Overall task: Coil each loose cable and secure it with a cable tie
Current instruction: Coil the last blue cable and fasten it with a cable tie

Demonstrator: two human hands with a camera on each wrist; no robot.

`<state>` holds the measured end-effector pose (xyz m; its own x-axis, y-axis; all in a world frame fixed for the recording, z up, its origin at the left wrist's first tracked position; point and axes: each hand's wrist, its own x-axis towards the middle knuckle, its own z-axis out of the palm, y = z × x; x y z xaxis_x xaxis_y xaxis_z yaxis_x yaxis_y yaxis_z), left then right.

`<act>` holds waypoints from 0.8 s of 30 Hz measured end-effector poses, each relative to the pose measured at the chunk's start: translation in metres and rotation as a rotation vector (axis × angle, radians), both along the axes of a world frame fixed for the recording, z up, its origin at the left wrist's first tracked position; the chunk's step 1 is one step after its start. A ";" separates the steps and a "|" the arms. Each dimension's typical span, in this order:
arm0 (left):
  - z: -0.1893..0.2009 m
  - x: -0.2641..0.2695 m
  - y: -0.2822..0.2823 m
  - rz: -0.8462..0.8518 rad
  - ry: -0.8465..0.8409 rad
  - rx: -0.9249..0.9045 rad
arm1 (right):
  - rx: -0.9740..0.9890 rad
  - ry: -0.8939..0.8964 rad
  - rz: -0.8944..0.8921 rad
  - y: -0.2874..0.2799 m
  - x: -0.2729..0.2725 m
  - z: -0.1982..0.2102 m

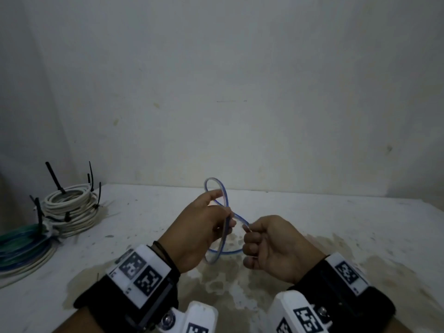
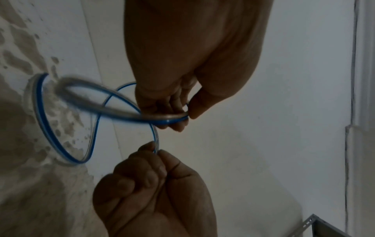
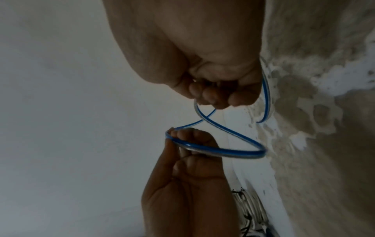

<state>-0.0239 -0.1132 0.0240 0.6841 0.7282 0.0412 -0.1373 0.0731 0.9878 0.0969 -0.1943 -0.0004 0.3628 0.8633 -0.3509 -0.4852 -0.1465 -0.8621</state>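
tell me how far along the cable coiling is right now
Done: a stack of white coils with black ties sits at the table's left edge, with a blue-green bundle beside it. In hand: the left hand and right hand both grip a blue cable, looping it above the table. Left: finish the coil and tie it; no tie on it yet.

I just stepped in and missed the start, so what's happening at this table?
A person is coiling a blue-and-clear cable above the white table. The left hand pinches the loops together, while the right hand grips the cable further along. No tie is on this cable yet. At the table's far left sit white cable coils already bound with black cable ties, beside a blue-green bundle.
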 end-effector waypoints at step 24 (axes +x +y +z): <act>0.006 -0.016 0.005 0.023 0.269 0.422 | 0.218 -0.619 0.002 0.005 -0.029 -0.011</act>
<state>-0.0400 -0.1085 0.0301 0.6949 0.7012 0.1596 0.1299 -0.3407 0.9312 0.0681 -0.1891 -0.0114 0.4403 0.8916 0.1055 0.1106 0.0628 -0.9919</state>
